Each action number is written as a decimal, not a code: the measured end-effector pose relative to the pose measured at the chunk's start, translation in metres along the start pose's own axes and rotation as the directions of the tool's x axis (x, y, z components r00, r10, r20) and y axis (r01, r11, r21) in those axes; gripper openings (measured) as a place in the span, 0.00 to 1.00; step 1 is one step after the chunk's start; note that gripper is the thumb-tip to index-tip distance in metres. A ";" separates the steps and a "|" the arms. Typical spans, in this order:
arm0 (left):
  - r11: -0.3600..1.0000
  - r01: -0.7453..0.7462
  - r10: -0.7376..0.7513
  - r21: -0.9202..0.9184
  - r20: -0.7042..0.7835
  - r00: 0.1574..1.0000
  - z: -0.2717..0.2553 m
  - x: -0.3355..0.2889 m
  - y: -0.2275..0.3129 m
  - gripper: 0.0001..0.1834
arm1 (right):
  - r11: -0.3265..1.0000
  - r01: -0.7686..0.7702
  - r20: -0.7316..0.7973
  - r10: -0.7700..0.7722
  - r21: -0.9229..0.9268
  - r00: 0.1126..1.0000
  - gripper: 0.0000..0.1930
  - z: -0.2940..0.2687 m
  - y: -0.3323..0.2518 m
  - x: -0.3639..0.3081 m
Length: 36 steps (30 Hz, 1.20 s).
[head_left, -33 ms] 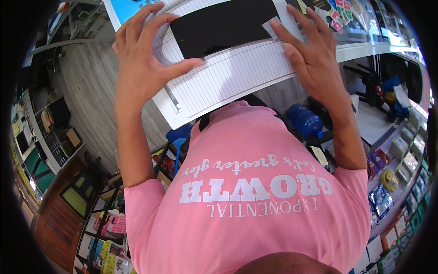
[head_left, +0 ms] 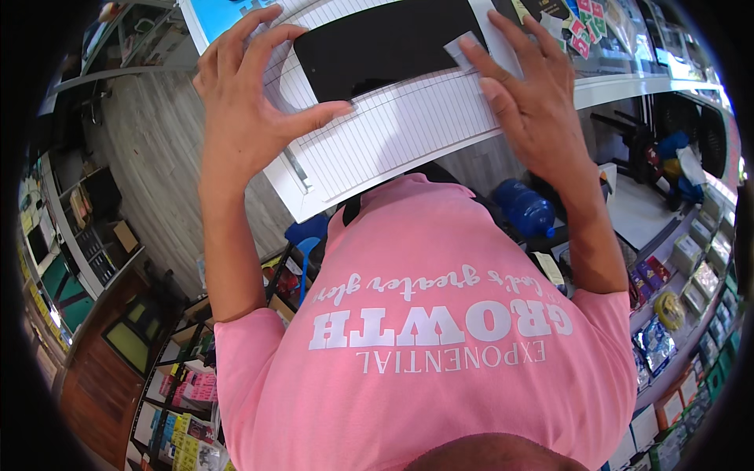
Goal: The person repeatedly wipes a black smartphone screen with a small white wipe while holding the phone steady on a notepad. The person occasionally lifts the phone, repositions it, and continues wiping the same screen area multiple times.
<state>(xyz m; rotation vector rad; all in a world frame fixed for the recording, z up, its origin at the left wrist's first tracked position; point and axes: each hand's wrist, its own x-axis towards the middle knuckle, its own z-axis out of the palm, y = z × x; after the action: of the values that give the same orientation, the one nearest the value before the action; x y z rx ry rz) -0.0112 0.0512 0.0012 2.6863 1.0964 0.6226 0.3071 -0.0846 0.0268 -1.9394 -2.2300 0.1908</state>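
Note:
A black glossy phone (head_left: 377, 51) lies flat on lined white paper (head_left: 393, 129). My left hand (head_left: 243, 110) spans its left end, the thumb on the near edge and the index finger at the far corner. Over the right end of the screen, the index fingertip of my right hand (head_left: 534, 102) presses down a small whitish wipe (head_left: 453, 52). The right thumb is bent below it, apart from the phone, and the other fingers are stretched forward. Part of the wipe is hidden under the finger.
Beneath the paper is a white-edged board (head_left: 302, 206), resting by a glass counter (head_left: 628, 88). Stickers (head_left: 583, 33) lie at the far right. Below stand a blue water jug (head_left: 525, 206) and a blue chair (head_left: 306, 247). Stocked shelves (head_left: 188, 408) are on both sides.
My right hand has slid slightly left with the wipe along the screen. The left hand and the phone have stayed in place.

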 end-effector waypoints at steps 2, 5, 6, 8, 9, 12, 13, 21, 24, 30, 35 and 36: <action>1.000 0.001 -0.001 0.009 -0.007 1.000 0.000 -0.002 0.002 0.50 | 0.993 0.020 -0.091 -0.031 -0.118 0.995 0.21 0.017 -0.018 -0.003; 1.000 -0.004 0.004 0.002 -0.026 1.000 0.001 -0.001 0.003 0.50 | 0.997 0.049 -0.004 -0.049 0.061 0.999 0.21 0.015 -0.057 0.012; 1.000 -0.007 0.007 -0.002 -0.033 0.999 0.002 0.000 0.002 0.50 | 0.990 0.057 0.037 -0.062 0.131 0.997 0.21 0.011 -0.062 0.016; 0.999 0.050 -0.050 0.002 -0.065 0.997 0.004 -0.005 0.001 0.50 | 0.992 0.058 -0.024 -0.056 0.108 0.998 0.21 0.009 -0.052 0.022; 0.997 0.075 -0.074 0.002 -0.082 0.994 0.004 -0.008 0.001 0.51 | 0.997 0.005 -0.036 -0.002 0.080 0.999 0.21 0.008 -0.043 0.022; 0.982 0.186 -0.184 -0.018 0.064 0.981 -0.013 0.002 0.016 0.52 | 0.998 -0.060 -0.071 0.058 -0.032 0.996 0.23 0.003 -0.026 0.017; 0.987 0.159 -0.157 -0.030 0.055 0.986 -0.013 0.000 0.016 0.53 | 0.997 -0.066 -0.065 0.062 -0.049 0.996 0.23 0.005 -0.029 0.013; 0.997 -0.012 0.010 -0.082 -0.021 1.000 -0.008 -0.014 -0.009 0.56 | 0.987 0.125 -0.074 -0.118 0.098 0.990 0.22 0.031 -0.109 0.026; 0.995 -0.007 0.005 -0.096 -0.024 1.000 -0.009 -0.016 -0.008 0.54 | 0.985 0.139 -0.079 -0.132 0.100 0.988 0.22 0.030 -0.116 0.032; 0.996 0.050 -0.048 -0.076 0.032 0.998 -0.021 -0.006 -0.001 0.49 | 0.988 0.146 -0.138 -0.140 0.041 0.981 0.21 0.033 -0.113 0.054; 0.996 0.052 -0.053 -0.067 -0.004 0.999 -0.012 0.001 -0.001 0.47 | 0.988 0.148 -0.199 -0.152 -0.034 0.968 0.20 0.035 -0.101 0.078; 0.996 0.068 -0.069 -0.064 -0.005 0.998 -0.011 0.003 0.001 0.47 | 0.992 0.124 -0.203 -0.127 -0.029 0.971 0.20 0.033 -0.098 0.080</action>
<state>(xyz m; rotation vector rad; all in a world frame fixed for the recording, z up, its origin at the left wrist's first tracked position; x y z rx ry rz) -0.0138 0.0521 0.0124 2.5831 1.1451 0.6444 0.1946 -0.0187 0.0198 -1.7300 -2.2133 -0.0434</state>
